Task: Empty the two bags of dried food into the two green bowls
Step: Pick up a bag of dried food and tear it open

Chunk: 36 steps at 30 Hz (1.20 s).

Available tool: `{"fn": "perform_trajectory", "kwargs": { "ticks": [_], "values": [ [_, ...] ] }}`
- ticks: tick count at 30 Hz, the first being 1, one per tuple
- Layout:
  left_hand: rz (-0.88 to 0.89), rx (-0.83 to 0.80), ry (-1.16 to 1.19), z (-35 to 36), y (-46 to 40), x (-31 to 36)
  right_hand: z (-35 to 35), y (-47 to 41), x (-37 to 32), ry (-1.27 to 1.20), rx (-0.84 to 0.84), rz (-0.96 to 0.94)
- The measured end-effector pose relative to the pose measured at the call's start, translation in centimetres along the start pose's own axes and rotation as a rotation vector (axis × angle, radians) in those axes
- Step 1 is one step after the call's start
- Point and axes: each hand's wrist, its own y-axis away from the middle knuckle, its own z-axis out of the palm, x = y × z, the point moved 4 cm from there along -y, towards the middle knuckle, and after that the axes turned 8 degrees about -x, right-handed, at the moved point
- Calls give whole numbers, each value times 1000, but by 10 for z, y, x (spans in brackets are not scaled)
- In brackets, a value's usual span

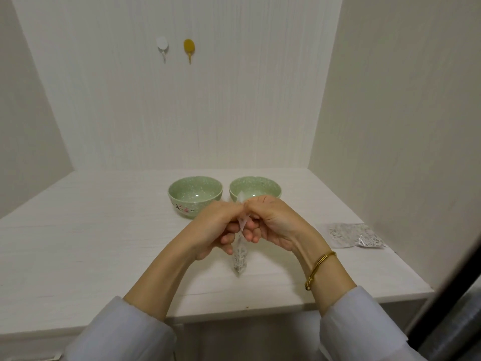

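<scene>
Bag 1 [238,259]: hangs upright in front of the bowls, top pinched by L hand [216,227] + R hand [273,222] (both grips tight on it). Bowls: left bowl [195,195], right bowl [256,188], side by side on surface [91,243]. Bag 2 [351,235]: flat, right of bowls.

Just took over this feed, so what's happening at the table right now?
A person holds a small clear bag of dried food upright over the table, left hand and right hand both pinching its top, apparently opening it. Both green bowls, left bowl and right bowl, look empty. The second bag lies untouched on the right.
</scene>
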Motion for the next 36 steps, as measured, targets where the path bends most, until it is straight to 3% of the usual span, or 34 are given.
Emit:
{"fn": "perform_trajectory", "kwargs": {
  "ticks": [4,9,16,24,29,36],
  "values": [
    [-57,47,-251,-2,5,8,5,1,-4,144,-42,32],
    [-136,32,-302,-13,2,9,3,4,-8,183,31,50],
    [-89,126,-431,-22,-2,21,-8,13,-16,378,141,103],
    [-119,163,-523,-29,-1,28,-20,21,-19,368,227,81],
    [-28,194,-478,-20,-4,37,-24,22,-11,172,298,8],
    [162,264,-202,-18,-7,54,-19,14,31,-322,440,100]
  ]
}}
